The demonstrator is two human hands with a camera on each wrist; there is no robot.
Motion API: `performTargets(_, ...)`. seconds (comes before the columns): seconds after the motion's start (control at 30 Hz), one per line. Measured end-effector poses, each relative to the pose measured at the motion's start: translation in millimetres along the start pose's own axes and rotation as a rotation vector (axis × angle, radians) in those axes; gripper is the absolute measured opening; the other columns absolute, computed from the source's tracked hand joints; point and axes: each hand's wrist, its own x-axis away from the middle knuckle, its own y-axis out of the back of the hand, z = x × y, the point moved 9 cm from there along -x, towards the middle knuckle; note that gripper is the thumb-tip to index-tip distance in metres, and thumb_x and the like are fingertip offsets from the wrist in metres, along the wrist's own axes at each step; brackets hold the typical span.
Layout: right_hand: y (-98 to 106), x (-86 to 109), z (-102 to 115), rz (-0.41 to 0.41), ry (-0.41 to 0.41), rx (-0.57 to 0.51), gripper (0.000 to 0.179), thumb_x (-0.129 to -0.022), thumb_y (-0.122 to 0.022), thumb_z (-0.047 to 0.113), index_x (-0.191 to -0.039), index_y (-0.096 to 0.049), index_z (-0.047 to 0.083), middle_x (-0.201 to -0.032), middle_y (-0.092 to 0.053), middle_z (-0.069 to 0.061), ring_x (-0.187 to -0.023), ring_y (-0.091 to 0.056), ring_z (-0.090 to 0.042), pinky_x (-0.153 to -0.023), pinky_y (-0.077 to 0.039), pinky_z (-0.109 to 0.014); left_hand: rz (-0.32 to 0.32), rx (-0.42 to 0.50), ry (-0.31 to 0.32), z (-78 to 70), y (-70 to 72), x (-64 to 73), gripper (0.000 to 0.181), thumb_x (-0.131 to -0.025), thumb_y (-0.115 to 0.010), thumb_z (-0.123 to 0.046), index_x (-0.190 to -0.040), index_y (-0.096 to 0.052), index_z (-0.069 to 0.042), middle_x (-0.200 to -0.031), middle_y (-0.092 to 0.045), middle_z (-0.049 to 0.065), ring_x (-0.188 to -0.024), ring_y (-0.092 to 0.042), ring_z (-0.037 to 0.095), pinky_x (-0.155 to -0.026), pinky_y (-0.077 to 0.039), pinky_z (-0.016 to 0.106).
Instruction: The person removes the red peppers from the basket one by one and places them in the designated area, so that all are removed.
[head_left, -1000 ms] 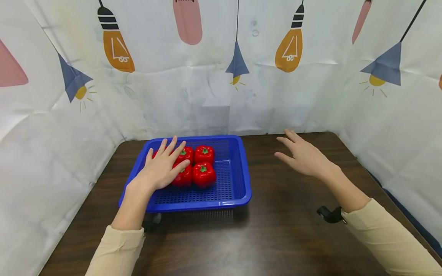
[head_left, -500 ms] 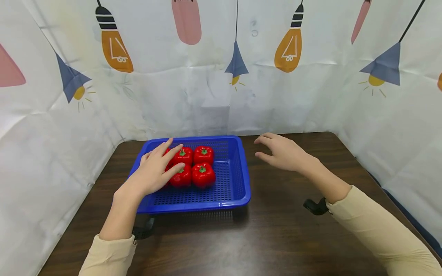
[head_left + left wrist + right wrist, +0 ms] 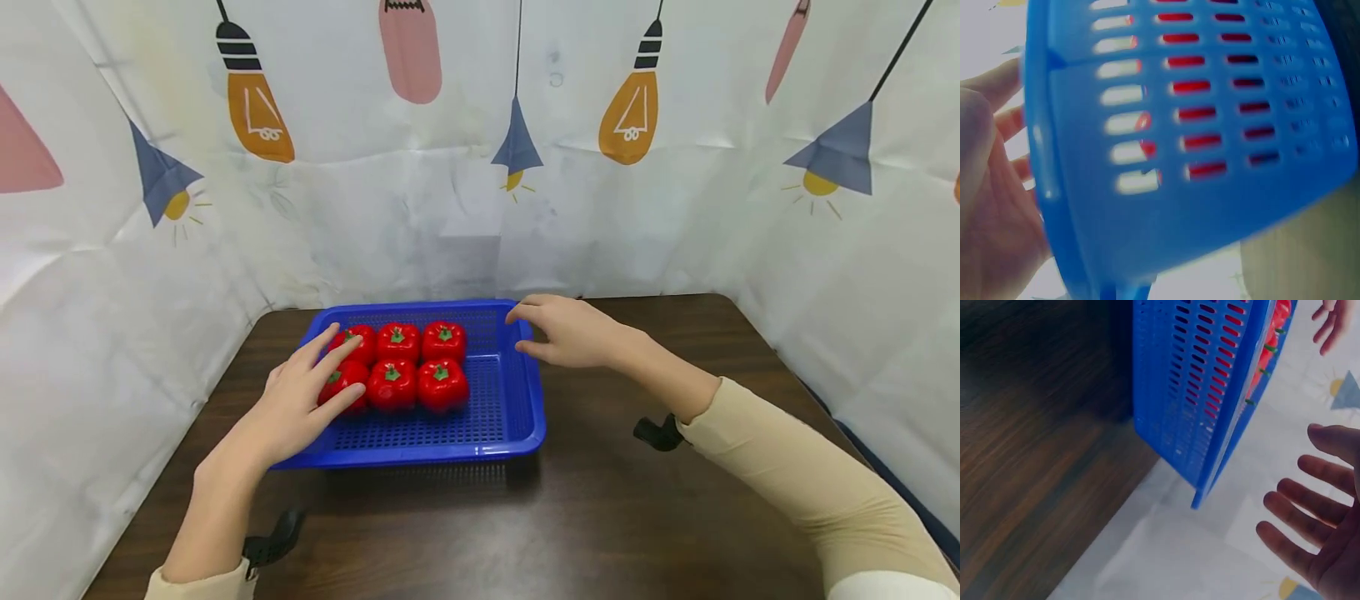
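Observation:
A blue plastic basket (image 3: 480,452) with slotted walls holds several red bell peppers (image 3: 442,387) with green stems, grouped in two rows toward its left. My left hand (image 3: 279,417) hovers over the basket's left edge, fingers spread and nearest the left peppers. In the left wrist view, that hand (image 3: 997,206) shows behind the basket's rim (image 3: 1044,156). My right hand (image 3: 573,332) overlaps the right rim in the head view, fingers slightly bent. From the right wrist, the hand (image 3: 1329,519) appears apart from the basket wall (image 3: 1179,387). Neither hand holds anything.
The basket stands on a dark brown wooden table (image 3: 450,533), toward its back edge. White sheeting (image 3: 360,217) printed with lamps and bulbs encloses the table at the back and both sides. A black wrist mount (image 3: 658,433) sticks out under the right forearm.
My right hand has moved left from above the table to the basket's right rim. My left hand has drawn back toward the lower left, uncovering the left peppers.

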Motion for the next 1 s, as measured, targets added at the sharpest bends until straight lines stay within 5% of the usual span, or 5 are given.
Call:
performTargets(0.27, -19.6, -17.2, 16.7, 0.082, 0.071, 0.002, 0.034, -0.099, -0.069, 0.028, -0.130, -0.066, 0.014, -0.130, -0.063, -0.002, -0.118, -0.061, -0.020, -0.096, -0.051, -0.040, -0.039, -0.005, -0.002, 13.5, 8.7, 20.4, 0.069, -0.101, -0.065, -0.038, -0.161, -0.037, -0.017, -0.168, -0.017, 0.020, -0.148, -0.019, 0.051, -0.098, -0.019, 0.083)
performTargets(0.63, -40.7, -34.7, 44.9, 0.275, 0.160, -0.130, 0.042, -0.099, -0.070, 0.024, -0.138, -0.060, 0.012, -0.139, -0.056, -0.003, -0.134, -0.049, -0.020, -0.109, -0.042, -0.037, -0.028, 0.032, 0.000, 32.6, 5.8, 40.7, 0.063, -0.102, -0.064, -0.033, -0.159, -0.041, -0.016, -0.169, -0.018, 0.016, -0.151, -0.016, 0.045, -0.099, -0.020, 0.083)
performTargets(1.0, -51.9, -58.8, 61.6, 0.328, 0.231, -0.132, 0.041, -0.098, -0.070, 0.019, -0.137, -0.061, 0.008, -0.143, -0.052, -0.007, -0.134, -0.047, -0.022, -0.110, -0.040, -0.034, 0.024, 0.093, 0.063, 47.9, -7.3, 54.8, 0.062, -0.105, -0.059, -0.035, -0.161, -0.038, -0.018, -0.170, -0.012, 0.012, -0.153, -0.007, 0.043, -0.103, -0.012, 0.083)
